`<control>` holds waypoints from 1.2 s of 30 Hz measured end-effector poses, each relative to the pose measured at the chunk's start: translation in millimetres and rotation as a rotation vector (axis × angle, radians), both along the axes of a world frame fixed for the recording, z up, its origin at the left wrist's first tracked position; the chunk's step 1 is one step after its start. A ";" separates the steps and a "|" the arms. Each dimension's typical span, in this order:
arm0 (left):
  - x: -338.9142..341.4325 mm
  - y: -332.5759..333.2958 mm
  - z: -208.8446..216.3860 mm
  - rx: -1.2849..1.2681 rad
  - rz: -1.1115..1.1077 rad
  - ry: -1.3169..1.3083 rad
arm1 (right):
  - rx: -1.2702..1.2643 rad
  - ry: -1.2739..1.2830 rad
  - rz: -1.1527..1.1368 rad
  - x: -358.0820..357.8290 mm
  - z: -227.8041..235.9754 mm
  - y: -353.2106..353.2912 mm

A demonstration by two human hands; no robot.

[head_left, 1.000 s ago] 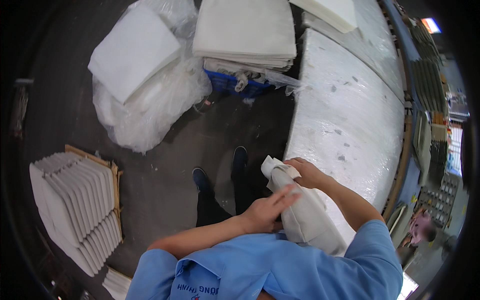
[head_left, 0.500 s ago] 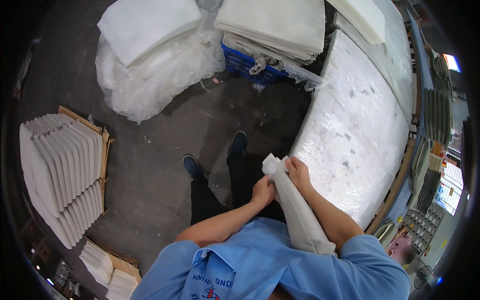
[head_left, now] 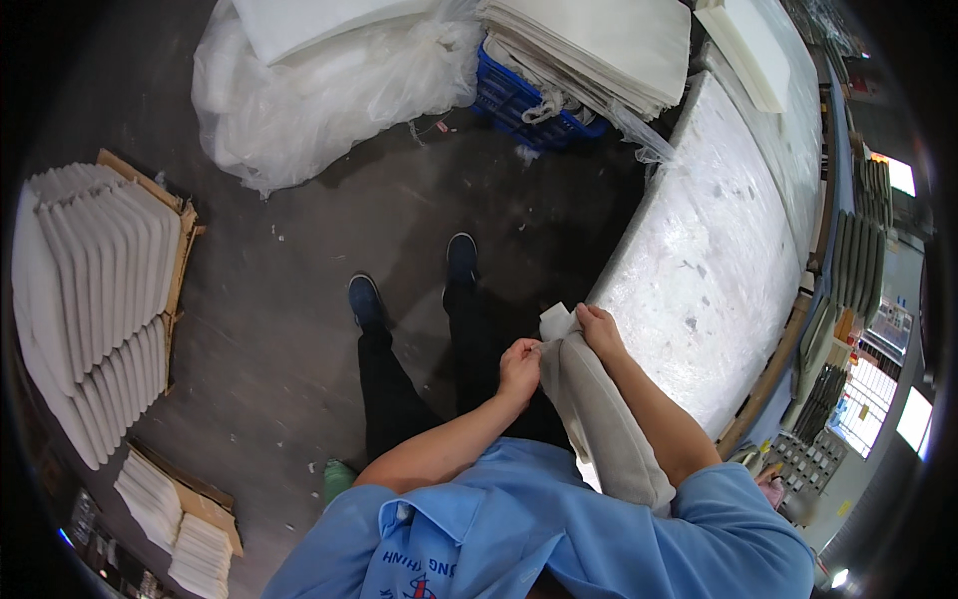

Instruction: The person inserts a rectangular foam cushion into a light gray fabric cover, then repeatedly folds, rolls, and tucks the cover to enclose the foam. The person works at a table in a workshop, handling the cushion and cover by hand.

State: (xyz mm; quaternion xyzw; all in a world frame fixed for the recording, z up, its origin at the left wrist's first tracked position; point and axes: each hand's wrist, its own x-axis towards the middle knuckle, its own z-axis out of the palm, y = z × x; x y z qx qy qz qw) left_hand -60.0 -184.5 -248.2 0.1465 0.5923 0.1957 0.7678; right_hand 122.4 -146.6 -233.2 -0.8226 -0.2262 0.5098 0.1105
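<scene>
A light grey fabric-covered cushion [head_left: 609,419] stands on edge against my front, its lower end by my blue shirt. White padding [head_left: 557,320] pokes out of its far, open end. My left hand [head_left: 519,371] is closed with fingertips pinching the fabric edge on the left of that opening. On the other side my right hand [head_left: 601,333] grips the cover's rim next to the padding, thumb and fingers closed. The parts of the cover under my fingers are hidden.
A plastic-wrapped white slab [head_left: 714,250] lies close on my right. Ahead, a blue crate [head_left: 519,100] holds stacked pale sheets, beside a clear plastic bundle [head_left: 319,110]. Stacked grey cushions [head_left: 95,270] stand at left. A green object [head_left: 338,479] is near my left elbow.
My left hand has shifted slightly along the cover's opening, and less white padding shows. Both hands keep their grip. The whole view has shifted, bringing a green object into sight.
</scene>
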 end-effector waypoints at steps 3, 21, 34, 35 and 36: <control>17.7 -4.8 -2.6 0.007 0.080 0.194 | -0.068 -0.131 0.233 -18.1 3.1 13.3; 57.4 38.4 -61.2 -0.328 -0.098 0.574 | -0.027 -0.289 0.825 -33.1 -44.1 41.8; 21.9 19.7 -69.6 -0.700 0.239 -0.260 | -0.086 -0.292 0.754 -26.7 -66.1 49.3; 15.1 14.3 -65.9 -0.679 0.227 -0.460 | -0.089 -0.300 0.761 -27.3 -65.2 52.5; 10.7 8.4 -62.0 -0.631 0.210 -0.491 | -0.106 -0.297 0.759 -30.2 -64.4 53.4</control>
